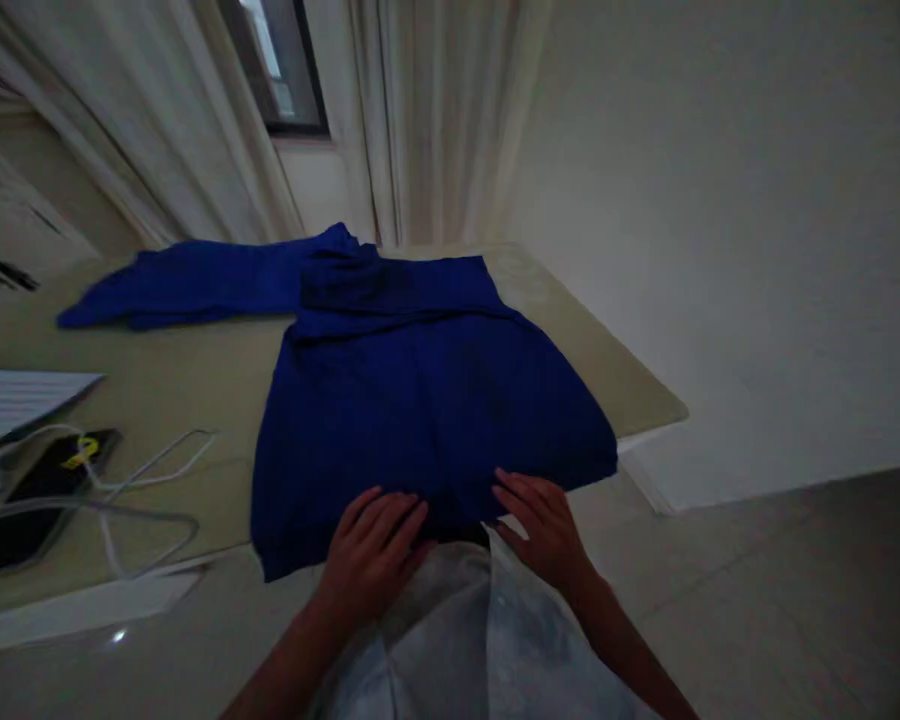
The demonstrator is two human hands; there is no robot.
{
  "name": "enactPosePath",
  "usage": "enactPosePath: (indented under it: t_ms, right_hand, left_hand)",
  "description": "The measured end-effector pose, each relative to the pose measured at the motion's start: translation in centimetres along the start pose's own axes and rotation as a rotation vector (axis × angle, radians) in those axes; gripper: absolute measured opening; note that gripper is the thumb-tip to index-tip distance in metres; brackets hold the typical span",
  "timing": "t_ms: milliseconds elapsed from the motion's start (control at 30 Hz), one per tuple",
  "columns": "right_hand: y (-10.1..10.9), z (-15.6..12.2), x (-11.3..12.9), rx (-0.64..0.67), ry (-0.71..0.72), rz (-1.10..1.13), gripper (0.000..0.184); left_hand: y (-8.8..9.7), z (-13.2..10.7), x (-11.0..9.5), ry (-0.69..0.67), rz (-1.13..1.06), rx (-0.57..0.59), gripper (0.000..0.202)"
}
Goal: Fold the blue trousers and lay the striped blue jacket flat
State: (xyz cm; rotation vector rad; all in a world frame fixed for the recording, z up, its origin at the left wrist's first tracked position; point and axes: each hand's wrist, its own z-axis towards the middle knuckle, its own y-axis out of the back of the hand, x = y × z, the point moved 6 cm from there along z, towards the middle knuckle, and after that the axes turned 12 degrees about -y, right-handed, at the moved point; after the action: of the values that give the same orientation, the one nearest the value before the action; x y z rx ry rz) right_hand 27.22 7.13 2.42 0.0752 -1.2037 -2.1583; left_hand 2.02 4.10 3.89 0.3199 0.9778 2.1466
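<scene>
Hands rest flat on the near hem of a blue garment (pixel 420 400) spread across the bench (pixel 195 390): the left hand (pixel 371 560) and right hand (pixel 547 535) lie side by side, fingers open and extended, gripping nothing. One sleeve stretches far left. A dark phone (pixel 34 500) and white cable (pixel 142 475) lie at left.

Tabletop (pixel 195 375), beige | centre: blue garment (pixel 420 400) | left edge: paper (pixel 15 400), phone (pixel 30 500), white cable (pixel 150 470)
</scene>
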Motion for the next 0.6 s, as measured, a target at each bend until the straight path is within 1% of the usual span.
enactPosePath:
  t_ms: [67,100,133,200,233,300,333,400,500,600]
  right_hand:
    - [0.3,0.0,-1.8,-0.045,-0.061,-0.063,0.053]
    - [0.4,0.1,-2.3,-0.059,-0.075,-0.078,0.052]
    - [0.4,0.3,-2.5,-0.066,-0.076,-0.083,0.051]
    - [0.0,1.0,-1.8,-0.057,-0.042,-0.062,0.048]
    - [-0.3,1.4,-0.9,-0.045,-0.007,-0.035,0.047]
    - [-1.0,2.1,1.1,-0.018,0.074,0.031,0.047]
    - [-1.4,2.4,2.0,-0.008,0.106,0.063,0.045]
    - [-1.8,2.9,3.2,-0.013,0.125,0.13,0.04]
    - [-1.6,3.0,3.0,-0.058,0.07,0.217,0.037]
    - [-1.1,2.7,2.3,-0.063,0.015,0.216,0.028]
  left_hand:
    - [1.2,-2.2,2.5,0.082,0.102,0.097,0.053]
    - [1.7,-3.1,3.5,0.107,0.137,0.131,0.055]
    - [2.1,-3.8,4.1,0.122,0.16,0.155,0.056]
    - [2.2,-4.3,4.2,0.118,0.167,0.183,0.057]
    - [2.1,-4.2,3.8,0.102,0.154,0.177,0.055]
    - [1.2,-3.2,2.3,0.039,0.118,0.165,0.05]
    - [0.6,-2.4,1.4,-0.006,0.097,0.168,0.047]
    - [-0.9,-0.7,-0.2,-0.088,0.057,0.171,0.041]
    - [-3.0,1.6,-1.6,-0.155,0.029,0.173,0.037]
    - [-4.2,2.7,-2.1,-0.195,0.024,0.168,0.036]
